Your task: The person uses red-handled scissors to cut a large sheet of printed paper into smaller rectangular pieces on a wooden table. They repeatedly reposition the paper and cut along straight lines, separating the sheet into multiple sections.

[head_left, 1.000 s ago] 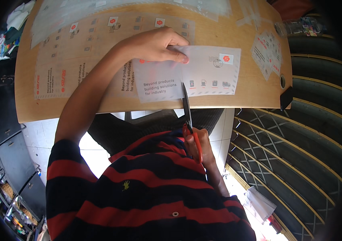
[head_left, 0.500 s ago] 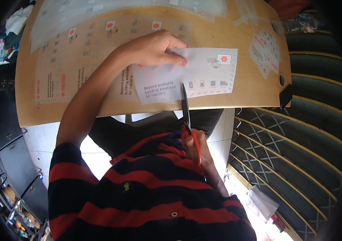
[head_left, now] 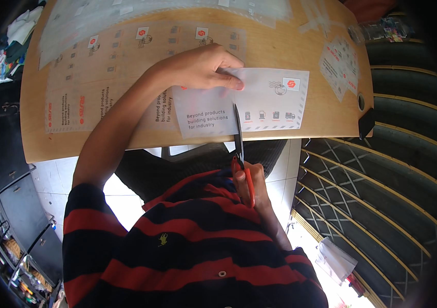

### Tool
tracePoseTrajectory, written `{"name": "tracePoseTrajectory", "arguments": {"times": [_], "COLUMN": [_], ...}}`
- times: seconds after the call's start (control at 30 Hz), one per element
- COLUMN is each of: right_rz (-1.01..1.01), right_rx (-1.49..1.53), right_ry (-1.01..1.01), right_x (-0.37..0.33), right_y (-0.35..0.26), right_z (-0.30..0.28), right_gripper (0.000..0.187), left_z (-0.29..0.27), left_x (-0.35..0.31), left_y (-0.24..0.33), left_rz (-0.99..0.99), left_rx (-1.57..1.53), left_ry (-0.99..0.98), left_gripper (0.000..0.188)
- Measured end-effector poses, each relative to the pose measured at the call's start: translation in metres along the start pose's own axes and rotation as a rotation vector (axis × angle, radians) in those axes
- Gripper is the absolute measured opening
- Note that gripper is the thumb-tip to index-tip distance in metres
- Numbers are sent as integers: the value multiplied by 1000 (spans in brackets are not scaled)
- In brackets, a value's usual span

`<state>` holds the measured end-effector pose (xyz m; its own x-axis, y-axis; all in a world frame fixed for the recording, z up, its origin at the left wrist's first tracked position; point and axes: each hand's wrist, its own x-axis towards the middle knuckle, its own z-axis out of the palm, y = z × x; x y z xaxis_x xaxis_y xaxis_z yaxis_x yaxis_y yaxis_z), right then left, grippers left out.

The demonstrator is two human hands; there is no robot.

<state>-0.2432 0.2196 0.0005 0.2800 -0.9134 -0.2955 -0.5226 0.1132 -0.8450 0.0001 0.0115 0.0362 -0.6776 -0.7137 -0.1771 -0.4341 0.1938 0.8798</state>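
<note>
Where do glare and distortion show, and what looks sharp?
Head view: the floor glares white beside the lap; head view: the table bows along its near edge; head view: scissors and printed sheet look fairly sharp.

A person's bare left arm reaches forward, the forearm slanting up and inward to a gently bent wrist. The left hand shows its back, thumb and index finger pointing right in a pinch. Lower, close to the torso, the right hand is curled in a grip, the right forearm angling down and outward behind it.
</note>
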Motion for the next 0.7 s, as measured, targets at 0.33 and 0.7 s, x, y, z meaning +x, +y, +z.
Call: {"name": "tracePoseTrajectory", "arguments": {"times": [0.33, 0.7], "right_rz": [-16, -35], "right_rx": [93, -33], "right_ry": [-28, 88], "right_x": [1, 7], "right_y": [0, 1], "right_z": [-1, 10], "right_gripper": [82, 88], "left_z": [3, 7], "left_x": [-4, -5], "left_y": [14, 16], "left_rz": [-13, 28], "left_rx": [-20, -21], "left_ry": [-44, -47], "left_gripper": [29, 31]}}
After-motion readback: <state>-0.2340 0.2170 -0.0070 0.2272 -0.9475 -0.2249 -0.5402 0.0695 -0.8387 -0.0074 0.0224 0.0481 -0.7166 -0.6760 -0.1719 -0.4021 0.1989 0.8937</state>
